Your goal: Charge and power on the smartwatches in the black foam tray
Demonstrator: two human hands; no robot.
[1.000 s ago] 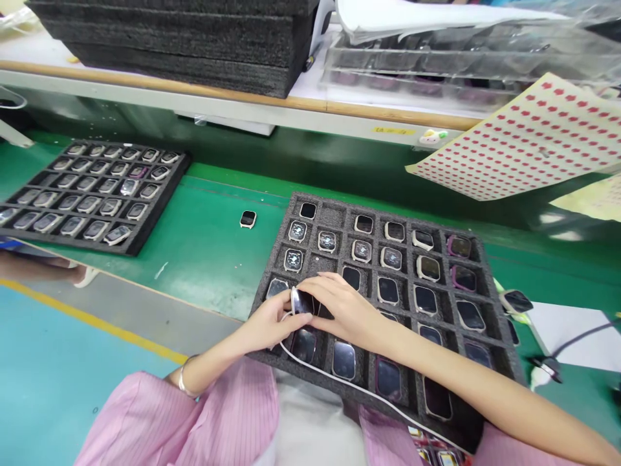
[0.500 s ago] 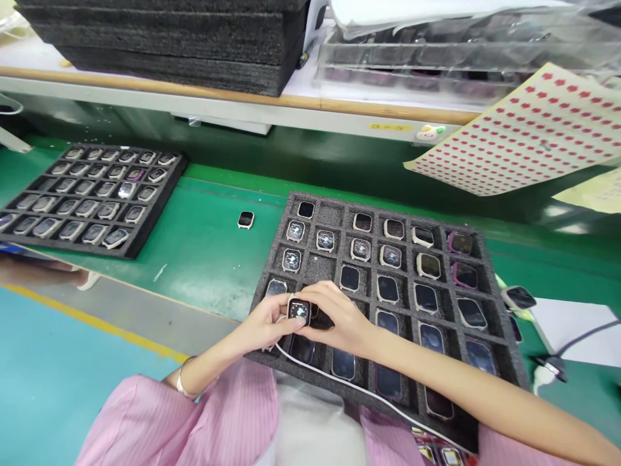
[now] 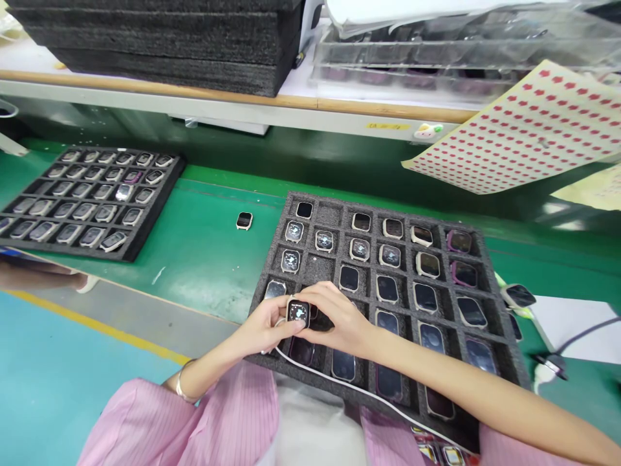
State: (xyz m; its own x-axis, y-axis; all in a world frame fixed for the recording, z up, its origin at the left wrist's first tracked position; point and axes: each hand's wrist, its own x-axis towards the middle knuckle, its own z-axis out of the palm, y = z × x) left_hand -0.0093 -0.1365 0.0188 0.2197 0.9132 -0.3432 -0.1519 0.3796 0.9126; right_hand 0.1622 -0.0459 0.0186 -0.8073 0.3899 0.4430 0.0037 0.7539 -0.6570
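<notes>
A lit watch [image 3: 298, 313] is grasped in the grip of left hand [image 3: 263, 325] and right hand [image 3: 342, 318], over the tray's [image 3: 320, 266] near-left corner. Several lit screens [image 3: 294, 231] are seen toward the far-left corner; dark ones [image 3: 425, 298] are found rightward.

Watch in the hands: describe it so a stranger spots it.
On the green bench, find the nearer dark foam tray. Over its near-left part, the left hand and right hand hold a watch. Its screen is lit and it alone is held; neighbouring watches sit in the tray.
</notes>
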